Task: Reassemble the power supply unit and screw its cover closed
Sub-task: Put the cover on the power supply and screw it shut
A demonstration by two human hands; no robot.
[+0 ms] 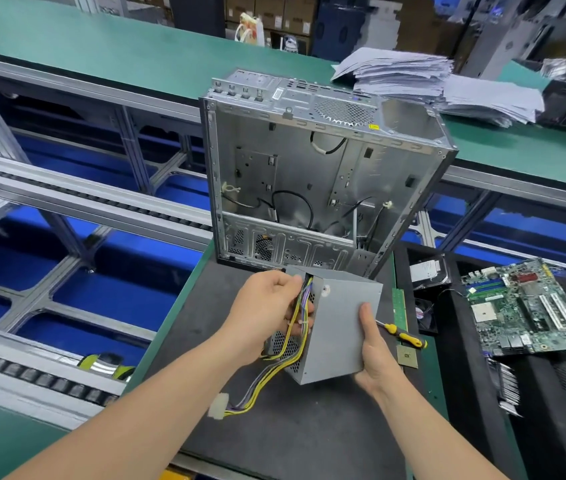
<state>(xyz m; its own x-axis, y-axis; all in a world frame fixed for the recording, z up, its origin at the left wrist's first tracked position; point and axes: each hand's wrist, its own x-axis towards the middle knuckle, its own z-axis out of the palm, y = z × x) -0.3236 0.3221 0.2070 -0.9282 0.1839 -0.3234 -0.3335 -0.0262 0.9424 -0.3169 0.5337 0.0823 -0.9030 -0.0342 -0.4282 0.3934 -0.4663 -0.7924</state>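
Centrally, the power supply unit (338,327) is held tilted above the dark mat (274,431), just near of the open computer case (309,168), which is stood upright at the mat's far edge. The wire bundle (305,294) is grasped by the curled fingers of the left hand (267,306) where it leaves the unit's perforated end. From there the yellow, black and purple wires are let hang to a white connector (219,405) low over the mat. The unit's near right edge is gripped by the right hand (375,355), thumb laid on the grey face, the other fingers hidden behind. To the right, a yellow-handled screwdriver (404,337), a memory stick (400,308) and a processor chip (407,356) are laid; farther right, a motherboard (524,306) is seen.
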